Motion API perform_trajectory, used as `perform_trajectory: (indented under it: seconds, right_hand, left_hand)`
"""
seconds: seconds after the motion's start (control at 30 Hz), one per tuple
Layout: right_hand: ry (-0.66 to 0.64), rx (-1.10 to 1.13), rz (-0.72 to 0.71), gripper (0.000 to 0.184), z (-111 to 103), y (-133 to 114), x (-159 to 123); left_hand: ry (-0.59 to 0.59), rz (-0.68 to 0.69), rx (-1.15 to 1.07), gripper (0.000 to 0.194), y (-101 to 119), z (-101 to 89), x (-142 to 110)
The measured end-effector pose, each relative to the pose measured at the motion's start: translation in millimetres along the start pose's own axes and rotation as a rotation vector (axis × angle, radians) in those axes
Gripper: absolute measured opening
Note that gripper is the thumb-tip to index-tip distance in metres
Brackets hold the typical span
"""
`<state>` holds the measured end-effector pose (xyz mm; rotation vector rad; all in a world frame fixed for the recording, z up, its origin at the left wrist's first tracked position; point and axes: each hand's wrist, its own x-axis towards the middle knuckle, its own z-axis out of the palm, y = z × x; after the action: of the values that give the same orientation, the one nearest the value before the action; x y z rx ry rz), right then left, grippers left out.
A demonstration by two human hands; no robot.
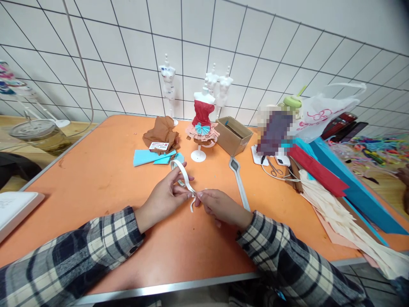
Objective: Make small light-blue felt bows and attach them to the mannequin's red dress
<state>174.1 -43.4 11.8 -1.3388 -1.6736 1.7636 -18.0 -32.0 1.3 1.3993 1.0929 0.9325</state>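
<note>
My left hand (164, 192) is closed around a roll of narrow white tape (184, 172), held on edge above the table. Pinched fingertips of my right hand (223, 205) meet the tape where it leaves the roll, close to my left thumb. A short loose strip (192, 206) hangs curled below the fingertips. Beyond my hands stands a small dress form (203, 111) on a white round base, dressed in a red bodice and a ruffled pink and brown skirt with a blue bow.
Brown crepe paper (161, 132) and folded blue paper (150, 157) lie behind my left hand. A cardboard box (236, 138), a grey strap-like strip (239, 183), scissors (275, 169) and a red paper strip (319, 170) are to the right. Bare white forms (168, 81) stand against the tiled wall.
</note>
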Motion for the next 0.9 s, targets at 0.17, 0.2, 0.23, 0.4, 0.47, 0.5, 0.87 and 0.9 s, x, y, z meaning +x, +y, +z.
perform_trajectory:
  seconds: [0.17,0.2,0.23,0.4,0.47,0.5,0.87,0.9]
  right_hand:
    - [0.019,-0.327,-0.137,0.034,-24.1,-3.3,-2.0]
    - [-0.026,-0.349,-0.130,0.036,-30.3,-3.9,-3.8]
    - [-0.083,-0.366,-0.115,0.038,-36.7,-4.8,-6.5]
    - [-0.422,-0.282,-0.111,0.036,-54.4,-11.2,-21.0]
    - [-0.127,-0.159,-0.173,0.038,-47.2,-10.3,-19.4]
    - [0.065,-0.142,-0.209,0.038,-40.9,-8.8,-16.5]
    - [0.291,-0.172,-0.259,0.014,-5.4,10.7,10.6]
    - [0.278,-0.166,-0.268,0.014,-6.0,11.2,11.0]
  left_hand:
    - [-0.129,-0.052,-0.118,0.095,1.6,-6.0,1.4]
    - [-0.126,-0.048,-0.136,0.095,3.0,-6.9,1.8]
    - [-0.116,-0.043,-0.146,0.095,4.7,-7.5,2.2]
    - [-0.070,-0.041,-0.170,0.104,11.9,-6.3,2.4]
    - [-0.075,-0.043,-0.191,0.110,11.8,-3.8,1.3]
    - [-0.085,-0.046,-0.200,0.111,11.0,-2.3,0.7]
    - [-0.241,-0.007,-0.199,0.102,-0.2,9.9,-5.7]
    - [-0.250,0.006,-0.181,0.099,0.1,10.1,-6.2]
